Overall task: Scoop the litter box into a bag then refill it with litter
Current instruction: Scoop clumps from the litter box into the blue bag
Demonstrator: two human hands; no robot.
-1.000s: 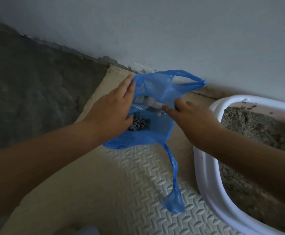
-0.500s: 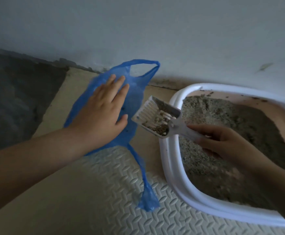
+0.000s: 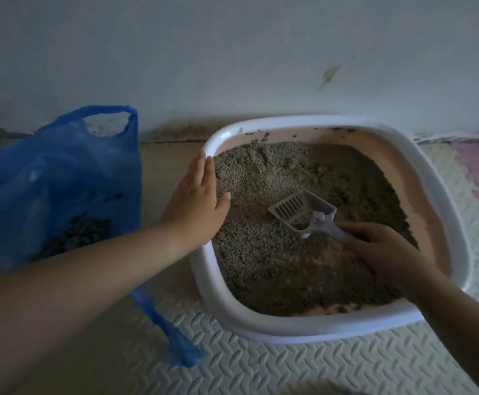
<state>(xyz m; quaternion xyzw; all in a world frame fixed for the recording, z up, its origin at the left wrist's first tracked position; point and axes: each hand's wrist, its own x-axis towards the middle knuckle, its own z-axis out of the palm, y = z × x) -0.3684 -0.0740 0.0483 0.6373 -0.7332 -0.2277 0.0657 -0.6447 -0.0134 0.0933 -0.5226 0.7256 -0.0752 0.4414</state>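
**Scoop (image 3: 304, 212) in the litter box (image 3: 261, 329), bag (image 3: 56, 178) beside it**

Our right hand (image 3: 381, 246) curls round the scoop handle and hides most of it. The slotted bowl sits tilted at the surface of the grey litter (image 3: 275, 275). Our left hand (image 3: 198, 206) lies flat with straight fingers on the box's left rim, covering that stretch. Left of the box slumps the blue bag, cut off at the frame edge, with dark clumps (image 3: 81, 232) dim through the plastic. Both rest on a ribbed mat (image 3: 289, 366) by the wall (image 3: 232, 52).
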